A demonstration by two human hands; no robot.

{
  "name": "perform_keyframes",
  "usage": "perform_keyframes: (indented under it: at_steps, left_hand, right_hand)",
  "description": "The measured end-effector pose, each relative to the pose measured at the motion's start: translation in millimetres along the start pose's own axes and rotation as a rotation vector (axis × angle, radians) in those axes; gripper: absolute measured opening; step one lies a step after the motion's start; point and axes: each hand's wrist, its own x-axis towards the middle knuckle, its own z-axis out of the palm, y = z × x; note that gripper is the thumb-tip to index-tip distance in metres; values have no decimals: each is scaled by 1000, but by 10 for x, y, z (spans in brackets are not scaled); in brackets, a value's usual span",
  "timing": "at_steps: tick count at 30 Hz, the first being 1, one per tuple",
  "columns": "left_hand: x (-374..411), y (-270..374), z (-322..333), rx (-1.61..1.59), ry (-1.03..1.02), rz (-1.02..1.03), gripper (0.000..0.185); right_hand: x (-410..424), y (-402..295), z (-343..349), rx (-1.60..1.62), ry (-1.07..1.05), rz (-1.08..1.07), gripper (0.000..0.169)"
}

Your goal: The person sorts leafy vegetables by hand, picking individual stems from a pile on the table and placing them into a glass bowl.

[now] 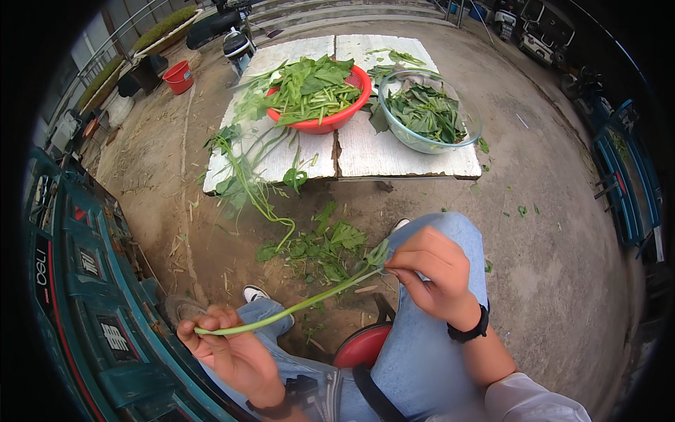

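Note:
A long green stalk (295, 307) stretches between my two hands over my lap. Its thick end is pinched in my left hand (234, 345) at the lower left. My right hand (435, 274) grips the thin end between thumb and fingers, beside a small folded leaf (378, 254). On the white table ahead, a red plastic colander (321, 125) holds leafy greens and cut stems (321, 92). A clear glass bowl (422, 143) to its right holds darker green leaves (430, 113) and a greyish cloth-like thing. Long vines (248, 187) hang over the table's near left edge.
The white table (406, 168) has a gap down its middle. Discarded leaves (337, 242) lie on the ground between my feet and the table. A green metal vehicle panel (113, 327) stands close on my left. A red bucket (179, 78) is at the back left.

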Motion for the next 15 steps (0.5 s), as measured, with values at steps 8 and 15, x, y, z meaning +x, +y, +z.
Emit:
perform_keyframes:
  at_steps: [8, 15]
  left_hand:
    - [55, 56, -50, -72, -17, 24, 30]
    - [146, 161, -191, -99, -35, 48, 29]
  right_hand:
    - [-31, 63, -4, 54, 25, 160, 19]
    - [-47, 173, 13, 61, 64, 262, 13]
